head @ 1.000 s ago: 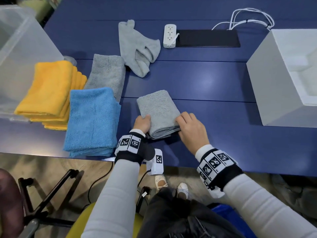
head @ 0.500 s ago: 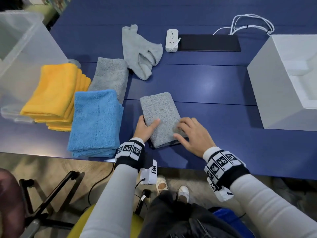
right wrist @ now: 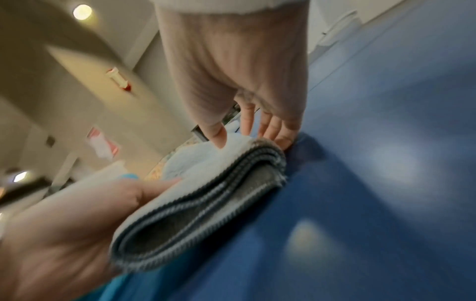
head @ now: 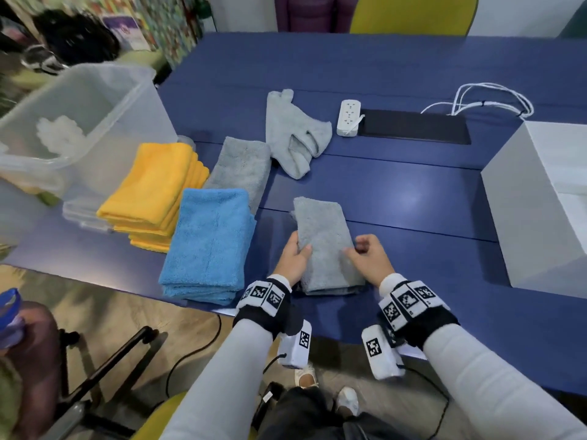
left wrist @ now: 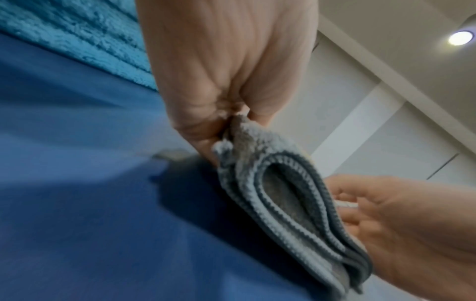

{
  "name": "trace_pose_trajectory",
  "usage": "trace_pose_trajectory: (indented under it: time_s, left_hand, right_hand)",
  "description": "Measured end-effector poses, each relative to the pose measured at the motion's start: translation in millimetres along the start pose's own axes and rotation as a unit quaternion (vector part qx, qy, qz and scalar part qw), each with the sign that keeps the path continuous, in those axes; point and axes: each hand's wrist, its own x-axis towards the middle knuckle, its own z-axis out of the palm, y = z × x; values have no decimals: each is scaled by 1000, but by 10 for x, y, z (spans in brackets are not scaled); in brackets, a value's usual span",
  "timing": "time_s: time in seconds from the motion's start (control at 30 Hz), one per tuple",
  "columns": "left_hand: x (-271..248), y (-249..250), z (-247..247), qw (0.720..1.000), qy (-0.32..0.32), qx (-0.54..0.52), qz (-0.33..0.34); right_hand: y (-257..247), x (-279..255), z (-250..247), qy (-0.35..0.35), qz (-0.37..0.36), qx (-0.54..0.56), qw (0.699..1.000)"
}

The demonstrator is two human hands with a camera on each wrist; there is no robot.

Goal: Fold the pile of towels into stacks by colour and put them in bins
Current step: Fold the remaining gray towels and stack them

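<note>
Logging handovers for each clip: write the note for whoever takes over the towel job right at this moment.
Left hand: grips the left edge of the folded grey towel near the table's front edge.
Right hand: fingers curled at that towel's right edge; thumb on top, fingers beside it in the right wrist view.
Done: yellow stack, blue stack and one folded grey towel behind them, all on the table.
Left: stack the held towel with the other grey one, fold the crumpled grey towel, then put the stacks in the clear bin and white bin.
</note>
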Motion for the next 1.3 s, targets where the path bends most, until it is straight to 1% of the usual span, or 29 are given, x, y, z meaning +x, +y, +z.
trace_pose_trajectory:
  time_s: [0.03,0.07,0.13,0.2,0.27,0.33,0.37,0.43,0.53,0.6,0.63,0.67,0.7,0.73,0.77,0.83,0.87,0.93,0.97,1.0,1.03,1.07,1.1,1.13,1.17,1.2,1.23,1.27,1.3]
  left_hand:
    - [22,94,-31,1000,-3,-18,14]
    - [44,221,-76,999,-5,-41,33]
    - [126,517,-214,994,-3,-88,69]
    - [246,844,-429,990,-1,-109,95]
    - [380,1166,-682,990,-13,-89,113]
    - [544,1443,-936,989,-9,-51,138]
    - [621,1542,-1054,989,3,-29,147]
    - [800,1651,-1295,984,50,32,166]
    - [1132,1584,-1617,957,172,119,202]
    - [1317,1426,-1761,934,243,178,191]
    - [1390,1318,-1812,927,260,210,171]
    - [1461,1200,-1851,923,263,243,139]
    - [1506,1086,-1869,919,256,282,105]
    - [1542,984,-1879,907,245,334,77]
    - [1554,925,-1865,885,236,396,62]
    - [1577,904,-1791,838,225,491,70]
    - [1598,927,-1724,829,211,511,83]
    - [1676,967,-1548,834,145,526,89]
    - [1724,966,-1461,843,102,524,70]
    - [1763,952,-1393,852,54,520,31]
    - [1791,926,-1357,854,8,519,-20]
    - [1813,888,-1356,849,-27,523,-66]
    - [1819,854,-1373,841,-50,530,-96]
    - [1808,831,-1399,835,-66,535,-108]
    - [1802,814,-1417,834,-79,534,-110]
    - [1795,803,-1430,836,-89,531,-109]
    - [1795,800,-1438,835,-97,530,-109]
    - [1797,800,-1438,833,-103,533,-112]
    - [1795,797,-1427,829,-107,537,-115]
  right_hand:
    - [-121,30,-5,-25,41,28,998]
    - [-241,69,0,-55,67,65,994]
    - [-508,163,-1,-114,94,166,975]
    - [-808,302,20,-169,98,254,947]
    - [-1157,443,78,-213,84,321,919]
    - [-1534,582,191,-233,47,349,907]
    - [-1698,651,283,-232,22,353,906]
    - [-1936,807,521,-201,-29,347,916]
    - [-2083,1084,903,-145,-54,322,934]
    - [-2033,1282,1180,-117,-49,289,949]
    - [-1964,1368,1324,-108,-40,268,957]
    - [-1871,1443,1453,-105,-24,249,962]
    - [-1761,1518,1568,-106,-6,232,967]
    - [-1657,1571,1649,-114,13,209,971]
    - [-1579,1614,1703,-124,26,182,975]
    - [-1514,1685,1743,-150,31,133,979]
    - [-1542,1670,1715,-171,30,119,978]
    - [-1635,1589,1613,-225,37,114,967]
    - [-1652,1580,1553,-254,40,101,961]
    - [-1674,1567,1465,-289,50,86,952]
    - [-1685,1571,1360,-315,60,72,944]
    - [-1688,1601,1244,-323,62,53,943]
    - [-1675,1683,1139,-295,48,26,954]
    - [-1657,1791,1040,-221,17,-11,975]
    - [-1631,1922,925,-124,-31,-64,990]
    - [-1606,2064,825,-33,-81,-131,987]
    - [-1579,2189,745,24,-122,-197,973]
    - [-1545,2312,695,40,-145,-253,956]
    - [-1512,2413,660,30,-147,-301,942]
